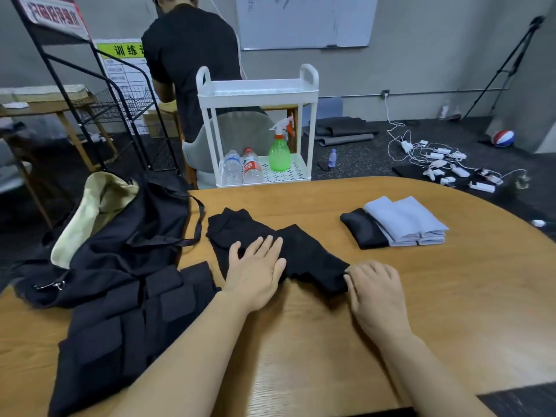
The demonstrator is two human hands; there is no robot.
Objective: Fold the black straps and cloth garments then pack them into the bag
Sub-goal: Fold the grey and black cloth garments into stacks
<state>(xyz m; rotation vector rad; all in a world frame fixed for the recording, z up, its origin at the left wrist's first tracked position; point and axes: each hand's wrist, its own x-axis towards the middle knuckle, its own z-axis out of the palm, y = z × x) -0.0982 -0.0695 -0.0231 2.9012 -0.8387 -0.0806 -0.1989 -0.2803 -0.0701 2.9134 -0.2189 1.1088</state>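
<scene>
Wood table [391, 296], rounded far edge, dark floor beyond. Left to right in room: wire rack [99, 94], person [189, 61] in black facing away, white cart [258, 94] with two bottles [240, 167] and green sprayer [279, 149], whiteboard [307, 19], chargers [445, 164] on floor, tripod [511, 64].

On table: black bag [120, 236], cream lining showing, at left edge; black straps [126, 320] piled in front of it. Black cloth [304, 251] mid-table, crumpled, partly folded. Left hand [255, 272] flat on it, fingers spread. Right hand [376, 293] at its right end, fingers curled, pinching the edge. Folded stack [403, 224], black plus light blue, far right, well apart.
</scene>
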